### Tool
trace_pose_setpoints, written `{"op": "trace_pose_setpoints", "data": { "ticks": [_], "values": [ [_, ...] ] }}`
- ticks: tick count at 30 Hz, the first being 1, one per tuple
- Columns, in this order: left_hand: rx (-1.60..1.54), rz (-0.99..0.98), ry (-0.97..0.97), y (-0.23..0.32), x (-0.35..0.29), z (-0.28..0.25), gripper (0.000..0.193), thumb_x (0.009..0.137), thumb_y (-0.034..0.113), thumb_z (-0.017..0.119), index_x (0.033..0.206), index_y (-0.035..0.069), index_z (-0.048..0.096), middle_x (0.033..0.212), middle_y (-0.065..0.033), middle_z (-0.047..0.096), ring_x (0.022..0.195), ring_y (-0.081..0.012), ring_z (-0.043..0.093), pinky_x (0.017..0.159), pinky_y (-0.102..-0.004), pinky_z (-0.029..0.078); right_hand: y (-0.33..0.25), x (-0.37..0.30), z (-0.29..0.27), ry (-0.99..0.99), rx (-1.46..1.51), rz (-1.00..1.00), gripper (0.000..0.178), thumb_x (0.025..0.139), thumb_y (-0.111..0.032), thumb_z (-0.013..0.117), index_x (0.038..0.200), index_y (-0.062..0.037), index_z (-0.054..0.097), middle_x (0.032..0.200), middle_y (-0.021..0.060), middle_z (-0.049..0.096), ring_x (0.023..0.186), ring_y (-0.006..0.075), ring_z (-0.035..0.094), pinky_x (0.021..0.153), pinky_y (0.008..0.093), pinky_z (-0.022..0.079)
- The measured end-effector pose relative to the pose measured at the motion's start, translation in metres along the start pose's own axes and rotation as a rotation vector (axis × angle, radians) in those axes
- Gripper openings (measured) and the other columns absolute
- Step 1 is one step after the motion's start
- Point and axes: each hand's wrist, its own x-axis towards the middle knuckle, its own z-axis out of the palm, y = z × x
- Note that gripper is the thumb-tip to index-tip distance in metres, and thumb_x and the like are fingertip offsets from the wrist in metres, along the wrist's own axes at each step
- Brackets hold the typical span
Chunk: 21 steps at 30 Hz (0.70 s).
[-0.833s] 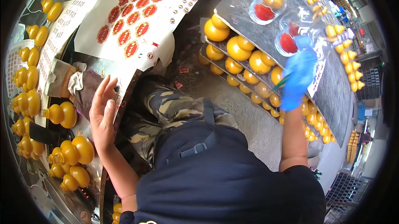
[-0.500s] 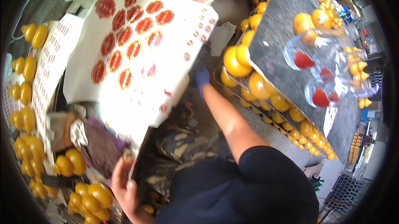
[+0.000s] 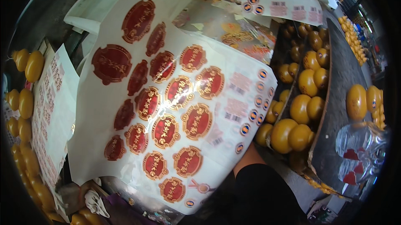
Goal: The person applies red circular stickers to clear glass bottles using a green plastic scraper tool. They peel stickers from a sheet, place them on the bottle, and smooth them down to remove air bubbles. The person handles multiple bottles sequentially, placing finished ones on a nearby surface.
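A large white sheet of stickers [image 3: 100, 141] fills the middle of the view. It carries red and gold ornate labels [image 3: 165, 131] in several sizes, with small round blue and orange stickers [image 3: 253, 115] along its right side. My right forearm [image 3: 250, 160], in a black sleeve, reaches up from the lower right and passes behind the sheet's lower right edge. That hand is hidden by the sheet, so its fingers and anything in them do not show. My left hand is out of view.
Yellow gourd-shaped bottles [image 3: 298, 108] stand in racks at right, with more [image 3: 34, 66] along the left. Clear glass bottles [image 3: 355, 141] with red marks rest on a dark board [image 3: 334, 99]. Another label sheet [image 3: 54, 112] lies left; a white cloth [image 3: 96, 203] is at lower left.
The view has shifted, and the sticker sheet looks larger and nearer. My gloved right hand has gone from sight behind the sheet. My left hand has left the view.
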Motion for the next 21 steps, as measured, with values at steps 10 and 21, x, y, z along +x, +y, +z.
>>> {"op": "trace_pose_setpoints", "data": {
  "ticks": [10,21],
  "values": [
    [-0.144,-0.081,0.179,-0.001,-0.013,0.0,0.078,0.081,0.017,0.076,0.144,0.001,0.033,0.138,-0.0276,0.045,0.12,-0.0385,0.053,0.101,-0.0515,0.043,0.008,0.003,0.008,0.04,-0.025,-0.033,0.037,0.091,-0.037,0.055,0.114,-0.0098,0.064,0.111,0.0206,0.065,0.102,0.0389,0.062,0.086,0.0463,0.049],
    [-0.205,0.064,0.101,-0.014,-0.037,-0.025,0.082,0.084,0.048,0.069,0.146,0.007,0.033,0.143,-0.0238,0.039,0.124,-0.0385,0.045,0.104,-0.0521,0.038,0.087,-0.099,-0.062,0.036,-0.055,-0.156,0.037,0.092,-0.04,0.052,0.116,-0.0134,0.064,0.112,0.0197,0.065,0.103,0.0386,0.062,0.086,0.0467,0.049]
  ]
}}
